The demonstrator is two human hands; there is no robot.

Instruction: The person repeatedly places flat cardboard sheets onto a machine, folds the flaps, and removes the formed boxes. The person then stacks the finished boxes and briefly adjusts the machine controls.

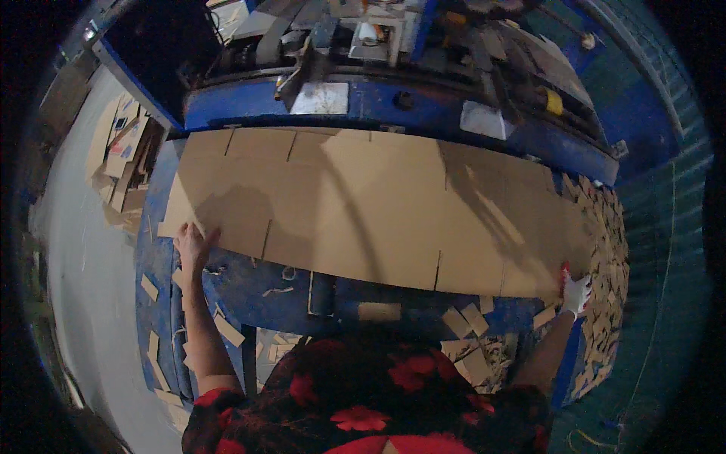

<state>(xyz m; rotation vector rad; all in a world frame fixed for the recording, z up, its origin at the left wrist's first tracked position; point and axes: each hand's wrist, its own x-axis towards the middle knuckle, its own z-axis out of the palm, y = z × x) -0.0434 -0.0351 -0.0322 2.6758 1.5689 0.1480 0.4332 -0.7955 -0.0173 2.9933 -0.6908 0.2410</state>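
Observation:
A long brown cardboard sheet with several slots cut in its edges lies flat across the blue machine table in front of me. At its near left corner my left hand grips the edge, thumb toward the middle. My right hand, in a white and red glove, holds the near right corner. The undersides of both grips are hidden. The sheet's far edge lies close along the machine's blue front beam.
Many small cardboard offcuts are heaped along the right side, and more scraps lie near my body. A stack of cardboard stands on the floor at left. Beyond the beam are machine parts and a dark upright panel.

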